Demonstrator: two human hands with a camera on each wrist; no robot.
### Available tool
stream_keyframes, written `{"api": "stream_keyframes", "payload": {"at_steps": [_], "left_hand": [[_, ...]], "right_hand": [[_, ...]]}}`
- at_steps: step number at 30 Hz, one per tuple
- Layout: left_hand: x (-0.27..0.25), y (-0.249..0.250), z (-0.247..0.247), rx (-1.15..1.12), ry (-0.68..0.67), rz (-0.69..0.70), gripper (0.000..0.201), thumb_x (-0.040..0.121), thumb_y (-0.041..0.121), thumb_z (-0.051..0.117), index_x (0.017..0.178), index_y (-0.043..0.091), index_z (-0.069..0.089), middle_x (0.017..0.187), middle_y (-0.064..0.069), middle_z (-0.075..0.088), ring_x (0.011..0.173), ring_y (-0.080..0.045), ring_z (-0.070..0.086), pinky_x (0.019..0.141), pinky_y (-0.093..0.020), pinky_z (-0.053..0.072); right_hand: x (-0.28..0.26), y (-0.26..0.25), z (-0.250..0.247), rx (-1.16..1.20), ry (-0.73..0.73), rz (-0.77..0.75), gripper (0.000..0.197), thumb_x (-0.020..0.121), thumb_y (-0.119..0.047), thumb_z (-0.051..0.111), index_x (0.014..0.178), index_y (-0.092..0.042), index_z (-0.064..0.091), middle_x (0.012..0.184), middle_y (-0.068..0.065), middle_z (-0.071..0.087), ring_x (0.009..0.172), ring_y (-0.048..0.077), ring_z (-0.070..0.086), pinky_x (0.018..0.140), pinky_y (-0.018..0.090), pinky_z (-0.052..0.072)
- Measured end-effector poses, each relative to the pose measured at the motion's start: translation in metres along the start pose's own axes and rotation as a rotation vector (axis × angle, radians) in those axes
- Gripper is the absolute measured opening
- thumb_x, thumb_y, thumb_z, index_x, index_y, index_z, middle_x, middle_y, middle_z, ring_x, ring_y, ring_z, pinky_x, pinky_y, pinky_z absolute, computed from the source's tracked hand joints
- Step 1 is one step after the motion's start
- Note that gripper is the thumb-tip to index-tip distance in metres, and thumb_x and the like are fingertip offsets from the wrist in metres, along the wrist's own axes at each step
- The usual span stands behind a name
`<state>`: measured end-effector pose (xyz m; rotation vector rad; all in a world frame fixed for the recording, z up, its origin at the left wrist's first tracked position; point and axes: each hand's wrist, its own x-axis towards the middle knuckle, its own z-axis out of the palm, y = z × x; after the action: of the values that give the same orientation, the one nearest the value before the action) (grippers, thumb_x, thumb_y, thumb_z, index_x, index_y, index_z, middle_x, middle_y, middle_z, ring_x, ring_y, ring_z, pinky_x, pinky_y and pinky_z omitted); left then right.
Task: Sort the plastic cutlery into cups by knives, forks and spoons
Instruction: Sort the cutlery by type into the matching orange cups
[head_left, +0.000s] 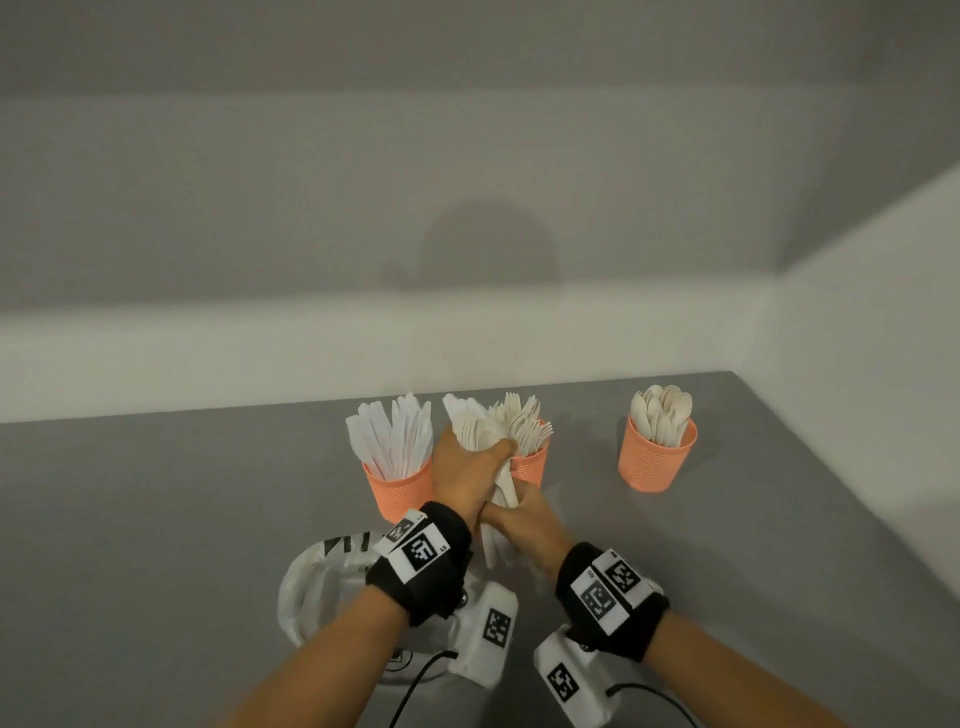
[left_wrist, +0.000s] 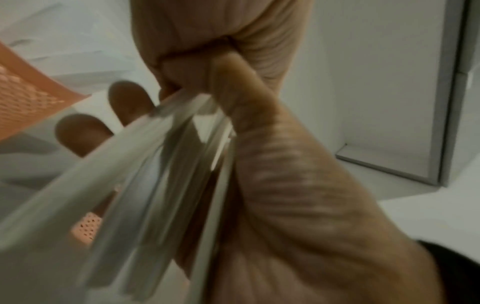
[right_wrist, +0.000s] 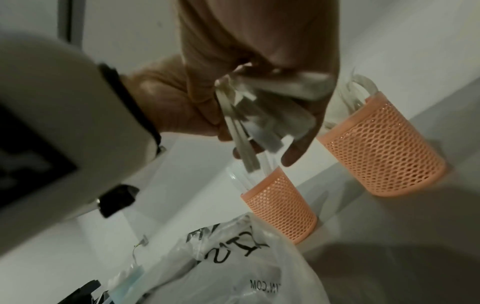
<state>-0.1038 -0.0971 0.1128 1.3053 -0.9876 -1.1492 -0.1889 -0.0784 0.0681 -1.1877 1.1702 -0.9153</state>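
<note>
Our left hand has its fingers curled tight round a mixed bundle of white plastic cutlery, heads up. Our right hand pinches the handle ends below. The bundle hangs above the grey table, between the orange mesh cup of knives and the orange mesh cup of forks. The spoon cup stands well apart.

Risks: the loose fan of handles could slip, or a wrist could knock a cup over.

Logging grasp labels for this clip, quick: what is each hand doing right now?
Left hand: fingers curled round a mixed bundle of white plastic cutlery.
Right hand: fingers gripping the handle ends of that same bundle.
</note>
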Motion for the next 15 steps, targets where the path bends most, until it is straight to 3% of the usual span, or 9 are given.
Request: {"api": "stream_keyframes", "payload": {"at_steps": [3, 5, 7, 11, 15], "left_hand": [[-0.003, 0.003, 0.008, 0.065, -0.086, 0.034, 0.029, 0.075, 0.017, 0.074, 0.096, 0.021, 0.054, 0.096, -0.005, 0.066, 0.087, -0.020, 0.065, 0.082, -0.034, 0.054], [-0.002, 0.007, 0.005, 0.114, -0.210, 0.019, 0.021, 0.082, 0.033, 0.067, 0.094, 0.019, 0.057, 0.097, -0.005, 0.067, 0.090, -0.018, 0.065, 0.084, -0.033, 0.054], [0.007, 0.009, -0.002, 0.118, -0.220, -0.035, 0.034, 0.085, 0.043, 0.059, 0.096, 0.011, 0.057, 0.101, -0.011, 0.067, 0.094, -0.024, 0.066, 0.086, -0.038, 0.054], [0.024, 0.011, -0.017, 0.123, -0.118, 0.009, 0.020, 0.091, 0.028, 0.055, 0.086, 0.009, 0.061, 0.088, -0.010, 0.066, 0.079, -0.020, 0.060, 0.065, -0.026, 0.049], [0.033, 0.010, -0.025, 0.140, -0.123, -0.025, 0.014, 0.089, 0.017, 0.059, 0.077, 0.010, 0.059, 0.075, -0.005, 0.061, 0.061, -0.015, 0.054, 0.048, -0.017, 0.046]], "right_hand": [[-0.002, 0.003, -0.002, 0.039, 0.031, -0.008, 0.003, 0.083, -0.014, 0.063, 0.081, -0.016, 0.061, 0.059, 0.004, 0.062, 0.054, 0.021, 0.059, 0.063, 0.041, 0.049], [-0.004, 0.003, -0.007, 0.154, 0.011, 0.063, 0.011, 0.089, -0.014, 0.057, 0.078, -0.014, 0.056, 0.045, -0.001, 0.051, 0.039, 0.013, 0.048, 0.047, 0.029, 0.043], [-0.004, -0.001, -0.014, 0.262, -0.025, 0.132, 0.010, 0.091, -0.011, 0.054, 0.081, -0.012, 0.053, 0.041, -0.001, 0.045, 0.033, 0.010, 0.040, 0.039, 0.021, 0.038], [-0.005, -0.002, -0.025, 0.161, -0.100, 0.167, 0.008, 0.091, -0.017, 0.056, 0.085, -0.012, 0.054, 0.053, -0.001, 0.059, 0.039, 0.009, 0.048, 0.041, 0.020, 0.041], [-0.008, -0.004, -0.026, 0.085, -0.190, 0.138, 0.006, 0.092, -0.017, 0.053, 0.097, -0.018, 0.057, 0.072, 0.003, 0.068, 0.042, 0.008, 0.051, 0.042, 0.019, 0.042]]}}
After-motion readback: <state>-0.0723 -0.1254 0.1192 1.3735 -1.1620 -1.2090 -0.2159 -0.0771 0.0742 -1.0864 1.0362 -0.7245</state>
